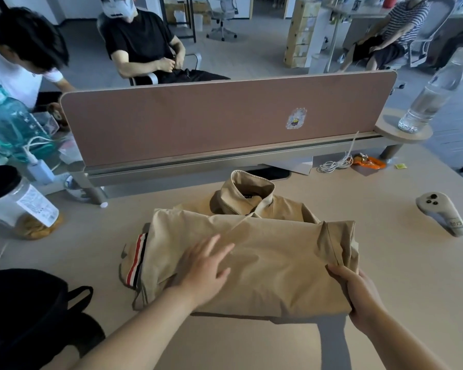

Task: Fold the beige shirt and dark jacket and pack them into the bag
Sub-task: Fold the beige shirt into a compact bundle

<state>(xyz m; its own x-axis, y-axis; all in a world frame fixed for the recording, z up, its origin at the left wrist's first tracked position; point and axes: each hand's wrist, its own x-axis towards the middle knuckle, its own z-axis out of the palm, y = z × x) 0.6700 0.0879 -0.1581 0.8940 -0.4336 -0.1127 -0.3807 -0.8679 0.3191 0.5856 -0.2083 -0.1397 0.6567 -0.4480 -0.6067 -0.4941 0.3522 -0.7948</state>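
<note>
Left hand [203, 268] lay flat, fingers spread, on beige shirt [265, 263]; right hand [358, 292] pinched near-right fold edge. Best: press beside pinch, align edges.

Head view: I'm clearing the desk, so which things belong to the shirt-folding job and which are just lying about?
Job: beige shirt, pressed by the left hand, gripped by the right hand; black bag.
Lying about: water bottle, grey controller, white cable, orange packet, black-lidded jar, teal jug.

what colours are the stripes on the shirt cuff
Red, white and dark stripes on the shirt cuff, seen in the head view.
</note>
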